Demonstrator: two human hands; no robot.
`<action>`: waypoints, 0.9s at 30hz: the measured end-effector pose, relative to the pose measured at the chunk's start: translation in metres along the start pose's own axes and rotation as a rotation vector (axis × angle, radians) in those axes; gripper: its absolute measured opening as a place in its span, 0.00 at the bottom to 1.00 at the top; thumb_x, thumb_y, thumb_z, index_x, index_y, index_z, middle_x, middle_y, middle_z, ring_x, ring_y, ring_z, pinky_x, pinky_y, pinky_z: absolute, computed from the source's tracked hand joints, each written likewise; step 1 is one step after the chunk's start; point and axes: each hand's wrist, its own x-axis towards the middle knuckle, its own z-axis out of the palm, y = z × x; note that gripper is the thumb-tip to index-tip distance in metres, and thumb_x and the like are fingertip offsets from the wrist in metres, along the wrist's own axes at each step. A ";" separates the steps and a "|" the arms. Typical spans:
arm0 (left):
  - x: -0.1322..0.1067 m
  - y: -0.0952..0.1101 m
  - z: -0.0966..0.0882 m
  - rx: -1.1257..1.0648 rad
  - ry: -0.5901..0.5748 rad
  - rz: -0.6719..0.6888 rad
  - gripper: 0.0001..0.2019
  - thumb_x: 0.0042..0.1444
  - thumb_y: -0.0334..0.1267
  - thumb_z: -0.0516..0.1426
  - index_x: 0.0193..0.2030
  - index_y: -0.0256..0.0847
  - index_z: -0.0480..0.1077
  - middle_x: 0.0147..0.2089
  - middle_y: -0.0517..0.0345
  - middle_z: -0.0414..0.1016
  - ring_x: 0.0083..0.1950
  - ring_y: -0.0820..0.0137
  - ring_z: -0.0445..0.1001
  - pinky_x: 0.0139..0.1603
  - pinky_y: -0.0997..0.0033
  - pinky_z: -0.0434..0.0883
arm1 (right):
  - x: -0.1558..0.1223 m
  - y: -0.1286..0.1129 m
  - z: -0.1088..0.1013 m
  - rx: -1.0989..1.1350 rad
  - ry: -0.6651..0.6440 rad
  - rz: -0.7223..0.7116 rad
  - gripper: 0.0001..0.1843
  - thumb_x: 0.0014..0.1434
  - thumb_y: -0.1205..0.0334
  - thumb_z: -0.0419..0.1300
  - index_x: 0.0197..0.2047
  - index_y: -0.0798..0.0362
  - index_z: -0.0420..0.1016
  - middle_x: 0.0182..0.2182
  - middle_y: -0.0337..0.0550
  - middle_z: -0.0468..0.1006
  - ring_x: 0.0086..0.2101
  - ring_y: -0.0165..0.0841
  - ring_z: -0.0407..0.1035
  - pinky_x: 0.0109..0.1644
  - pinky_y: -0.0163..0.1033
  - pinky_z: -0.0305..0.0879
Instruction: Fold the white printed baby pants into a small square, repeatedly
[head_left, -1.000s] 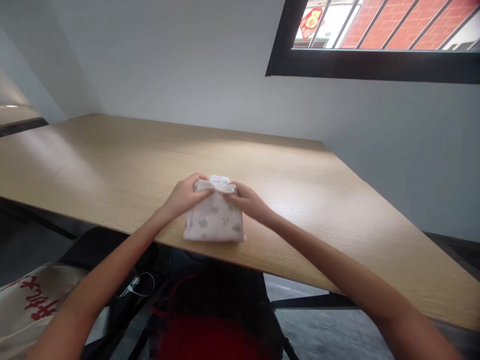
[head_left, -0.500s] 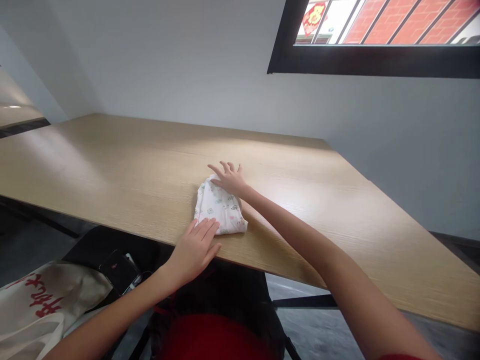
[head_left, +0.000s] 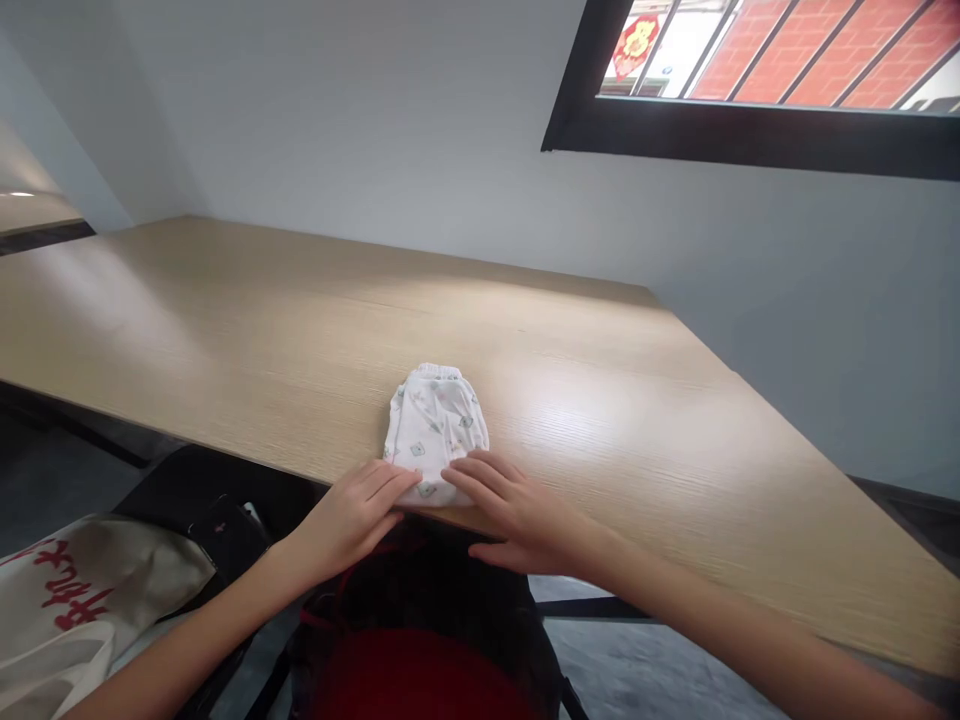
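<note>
A white garment [head_left: 435, 425] with a small print lies folded on the table near its front edge. Gathered, elastic-looking fabric shows at its narrow far end. My left hand [head_left: 367, 505] rests its fingers flat on the garment's near left corner. On the near right corner lie the outstretched fingers of my right hand [head_left: 517, 505], its thumb apart and below the table edge. Neither hand grips the cloth; both are open. The fingers cover parts of the garment's near edge.
The wooden table [head_left: 262, 300] runs back to a pale wall [head_left: 360, 120] with a dark-framed, barred window [head_left: 750, 125]. At lower left a black phone [head_left: 229, 540] and a cream cloth bag [head_left: 142, 570] with red writing lie below table height.
My right hand has come from the garment's far end to its near right corner. The garment sits slightly closer to the front edge, its gathered far end now uncovered.
</note>
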 end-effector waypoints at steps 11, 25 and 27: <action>0.090 -0.057 -0.031 -0.280 0.089 -0.361 0.15 0.57 0.43 0.48 0.45 0.38 0.68 0.44 0.53 0.72 0.44 0.66 0.71 0.42 0.69 0.69 | 0.064 0.068 -0.018 0.403 0.291 0.594 0.16 0.61 0.64 0.48 0.52 0.56 0.58 0.39 0.45 0.71 0.31 0.30 0.67 0.33 0.35 0.65; 0.137 -0.064 0.018 -0.100 0.110 -0.239 0.19 0.59 0.38 0.44 0.54 0.39 0.64 0.56 0.51 0.66 0.57 0.63 0.62 0.60 0.59 0.53 | 0.081 0.078 0.020 -0.062 0.137 0.696 0.21 0.65 0.61 0.40 0.57 0.60 0.60 0.51 0.54 0.65 0.49 0.42 0.58 0.52 0.46 0.54; 0.137 -0.074 0.016 -0.149 0.102 -0.249 0.19 0.60 0.41 0.43 0.51 0.38 0.67 0.53 0.52 0.69 0.55 0.63 0.65 0.58 0.61 0.57 | 0.064 0.079 0.018 0.087 0.223 0.702 0.23 0.65 0.59 0.40 0.58 0.62 0.57 0.49 0.56 0.66 0.49 0.41 0.58 0.52 0.46 0.54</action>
